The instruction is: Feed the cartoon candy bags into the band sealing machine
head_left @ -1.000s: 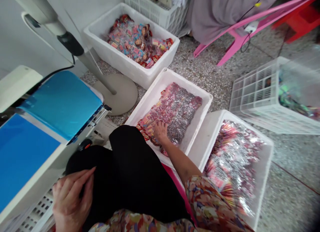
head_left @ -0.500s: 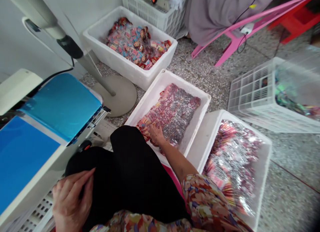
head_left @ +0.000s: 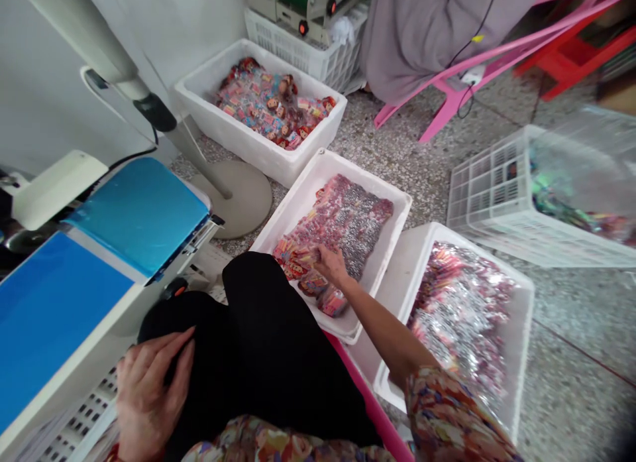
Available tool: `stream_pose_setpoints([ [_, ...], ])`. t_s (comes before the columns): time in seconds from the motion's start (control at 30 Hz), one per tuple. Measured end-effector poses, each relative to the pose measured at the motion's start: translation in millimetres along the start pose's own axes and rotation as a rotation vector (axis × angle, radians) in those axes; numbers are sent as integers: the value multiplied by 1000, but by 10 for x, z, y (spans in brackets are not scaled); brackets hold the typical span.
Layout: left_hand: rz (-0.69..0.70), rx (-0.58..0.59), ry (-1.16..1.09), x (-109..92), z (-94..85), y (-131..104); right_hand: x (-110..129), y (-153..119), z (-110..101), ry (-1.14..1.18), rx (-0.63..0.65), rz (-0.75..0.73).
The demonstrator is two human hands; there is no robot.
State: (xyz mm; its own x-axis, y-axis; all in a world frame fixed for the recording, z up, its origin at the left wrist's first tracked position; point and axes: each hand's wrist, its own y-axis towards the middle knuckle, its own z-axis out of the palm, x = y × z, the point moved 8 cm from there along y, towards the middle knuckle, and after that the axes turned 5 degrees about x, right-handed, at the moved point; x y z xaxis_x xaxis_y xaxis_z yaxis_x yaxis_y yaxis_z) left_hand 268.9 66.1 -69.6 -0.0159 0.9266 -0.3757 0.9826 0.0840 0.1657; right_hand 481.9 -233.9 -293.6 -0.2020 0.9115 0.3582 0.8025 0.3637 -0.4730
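Observation:
My right hand (head_left: 332, 264) reaches into the middle white foam box (head_left: 403, 213), fingers bent and closed on a small plastic packet. Packets with pink, red and silver parts (head_left: 360, 210) lie packed in rows under it. Nearer my knee in the same box, a few packets printed with cartoon figures (head_left: 332, 300) lie loose. Over my left thigh, my left hand (head_left: 154, 382) rests with its fingers stretched out and the thumb apart, holding nothing. Beside it stands a machine with a blue belt (head_left: 59, 316) and a shiny blue plate (head_left: 142, 213).
Behind is a foam box (head_left: 298, 160) of cartoon-printed packets; another foam box (head_left: 521, 356) of shiny packets stands at the right. A white plastic crate (head_left: 489, 177), a pink chair (head_left: 437, 117) and a round-based stand (head_left: 248, 200) are around. A black-trousered knee (head_left: 251, 270) borders the middle box.
My right hand has shifted right and a little back from the box's near left corner, uncovering loose packets. My left hand stays by the thigh. The camera view has tilted slightly.

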Motion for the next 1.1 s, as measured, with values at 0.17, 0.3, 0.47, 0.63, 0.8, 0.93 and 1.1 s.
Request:
stream_pose_setpoints([
  [0.17, -8, -81, -159, -214, -80, 482, 425, -137, -1155, 75, -145, -193],
  [0.3, 20, -102, -204, -552, -125, 1271, 1239, -379, -2174, 149, -217, -515],
  [0.47, -121, 55, -584, -616, -72, 1890, 2275, -572, -2749, 250, -81, -875],
  [0.63, -368, -70, -1087, -234, -134, 1810, 2729, -312, -2749, 597, 10, -920],
  [0.8, -453, -263, -1245, 93, -324, 1778, 2967, 60, -2378, 1194, 196, -846],
  [0.93, -384, -312, -1230, 302, -404, 1855, 3341, 70, -1971, 1230, 477, -836],
  [1.1, -395, -423, -976, 651, -479, 1865, 3656, 246, -1897, 1138, 383, -808],
])
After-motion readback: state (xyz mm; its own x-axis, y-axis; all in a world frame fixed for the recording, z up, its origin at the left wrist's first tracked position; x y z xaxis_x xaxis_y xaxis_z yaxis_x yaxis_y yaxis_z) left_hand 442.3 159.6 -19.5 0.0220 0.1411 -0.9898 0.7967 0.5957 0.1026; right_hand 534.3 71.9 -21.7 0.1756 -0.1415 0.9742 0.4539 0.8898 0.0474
